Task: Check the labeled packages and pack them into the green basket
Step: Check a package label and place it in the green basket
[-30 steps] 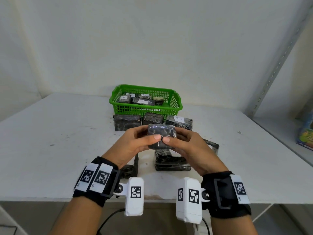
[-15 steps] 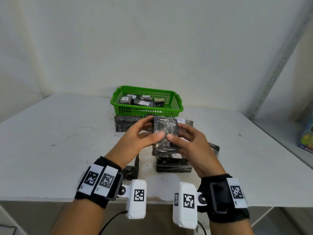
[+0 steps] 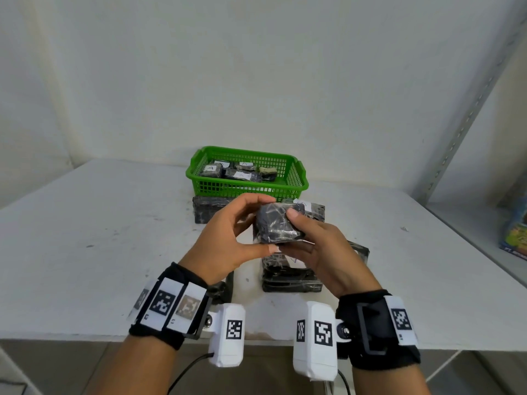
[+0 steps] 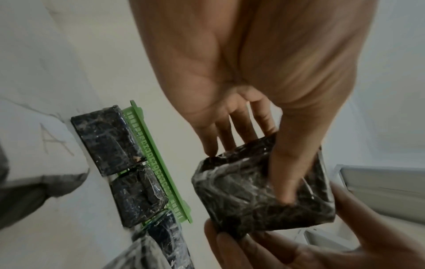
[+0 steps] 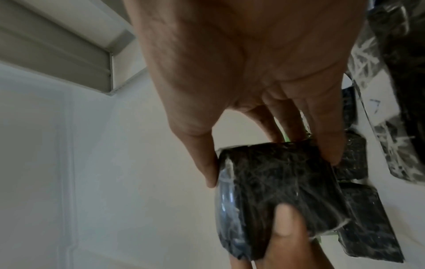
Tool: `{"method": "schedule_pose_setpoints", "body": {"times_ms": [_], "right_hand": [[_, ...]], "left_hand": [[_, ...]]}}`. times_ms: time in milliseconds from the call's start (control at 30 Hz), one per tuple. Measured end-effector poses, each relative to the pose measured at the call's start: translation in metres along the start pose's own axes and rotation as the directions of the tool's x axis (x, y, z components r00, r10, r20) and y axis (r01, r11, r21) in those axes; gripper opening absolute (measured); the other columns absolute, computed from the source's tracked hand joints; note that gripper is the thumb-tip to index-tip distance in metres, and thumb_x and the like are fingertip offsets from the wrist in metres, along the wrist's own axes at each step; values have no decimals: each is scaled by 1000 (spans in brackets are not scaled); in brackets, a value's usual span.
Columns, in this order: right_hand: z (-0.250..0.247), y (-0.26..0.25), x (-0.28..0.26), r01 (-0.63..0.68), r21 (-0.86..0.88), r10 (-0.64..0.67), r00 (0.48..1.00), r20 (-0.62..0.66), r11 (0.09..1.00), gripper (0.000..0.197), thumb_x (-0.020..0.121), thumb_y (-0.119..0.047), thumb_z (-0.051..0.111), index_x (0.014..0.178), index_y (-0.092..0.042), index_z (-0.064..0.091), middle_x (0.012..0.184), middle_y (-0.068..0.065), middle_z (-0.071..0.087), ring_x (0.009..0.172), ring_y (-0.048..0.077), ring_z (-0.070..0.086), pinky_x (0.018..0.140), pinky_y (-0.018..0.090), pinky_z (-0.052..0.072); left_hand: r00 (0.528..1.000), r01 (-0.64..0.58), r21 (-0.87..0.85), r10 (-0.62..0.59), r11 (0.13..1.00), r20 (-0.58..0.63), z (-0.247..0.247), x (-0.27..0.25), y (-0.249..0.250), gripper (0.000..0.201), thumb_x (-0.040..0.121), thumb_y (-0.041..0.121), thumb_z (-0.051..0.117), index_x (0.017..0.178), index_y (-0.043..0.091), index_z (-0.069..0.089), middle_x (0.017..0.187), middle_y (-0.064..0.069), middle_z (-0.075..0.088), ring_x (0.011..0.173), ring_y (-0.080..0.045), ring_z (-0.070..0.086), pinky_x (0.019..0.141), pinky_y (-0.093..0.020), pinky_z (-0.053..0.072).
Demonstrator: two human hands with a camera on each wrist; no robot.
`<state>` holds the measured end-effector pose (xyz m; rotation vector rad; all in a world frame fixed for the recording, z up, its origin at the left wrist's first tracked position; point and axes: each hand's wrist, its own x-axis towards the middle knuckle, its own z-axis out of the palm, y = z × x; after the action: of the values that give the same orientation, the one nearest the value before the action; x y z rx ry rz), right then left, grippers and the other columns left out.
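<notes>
Both hands (image 3: pixel 225 246) hold black, crinkly film-wrapped package (image 3: pixel 276 226).

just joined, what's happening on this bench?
A person holds one black wrapped package above the table with both hands: the left hand and the right hand each grip a side of it. No label shows on the faces in view. The green basket behind it already holds several labeled packages. More wrapped packages lie on the table in front of the basket, not yet packed.
</notes>
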<state>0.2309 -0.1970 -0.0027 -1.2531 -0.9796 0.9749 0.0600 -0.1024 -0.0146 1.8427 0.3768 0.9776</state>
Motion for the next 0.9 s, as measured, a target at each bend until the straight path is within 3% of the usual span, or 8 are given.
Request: {"method": "schedule_pose_setpoints", "body": {"times_ms": [67,133,200,300,400,500,733,900], "right_hand": [[-2,2,0,24,27,-24,1000,-10,999,53,82,-42,74,120,-5,73,114,13,78,113,32,72,105,42,54],[-3,7,1,41,41,-41,999,-3,998,57,81,-39,80,125,-3,70,118,12,77,115,30,71,105,41,54],[-3,10,2,54,26,-54,999,7,998,62,81,-36,86,130,-4,66,124,9,75,117,26,71,106,43,54],[-4,12,3,59,3,-59,998,28,998,74,69,-41,87,134,-11,65,128,5,73,120,22,70,106,44,53],[-6,12,2,96,10,-96,995,21,995,62,64,-35,89,120,-22,69,123,0,76,120,18,70,106,40,52],[-9,12,0,143,7,-143,990,5,990,53,69,-24,89,118,-24,69,120,-4,77,119,16,70,106,41,51],[-11,15,1,159,4,-159,986,52,987,75,53,-32,97,122,-28,67,126,-6,75,122,15,68,106,40,51],[-9,15,1,169,-12,-168,984,61,986,76,57,-27,92,128,-26,64,130,-4,73,125,16,66,104,36,51]], "left_hand": [[993,112,15,-112,994,43,-4,-1,-5,90,64,37,89,141,33,43,138,14,54,132,-5,48,113,-36,38],[970,238,-76,-233,968,63,-6,-1,-7,94,61,62,81,141,29,46,138,8,57,131,-9,51,113,-40,39],[962,274,-204,-269,940,53,-4,0,-9,79,64,55,79,131,20,57,126,-1,67,121,-18,61,107,-43,45],[969,236,-212,-246,948,-22,-3,2,-11,68,56,41,79,118,20,64,114,-2,73,112,-20,67,97,-34,54],[977,210,-230,-212,950,17,-8,1,-14,76,58,34,82,128,19,57,122,0,70,117,-15,64,94,-29,53],[976,213,-265,-192,940,104,-12,0,-12,84,62,25,82,138,17,49,132,0,63,123,-12,59,96,-29,52],[980,193,-256,-176,947,91,-18,1,-7,83,60,25,81,136,20,50,129,4,65,122,-12,60,91,-24,54],[980,185,-205,-165,961,107,-21,1,-4,89,59,22,84,140,16,47,131,3,64,122,-13,60,90,-24,54]]}}
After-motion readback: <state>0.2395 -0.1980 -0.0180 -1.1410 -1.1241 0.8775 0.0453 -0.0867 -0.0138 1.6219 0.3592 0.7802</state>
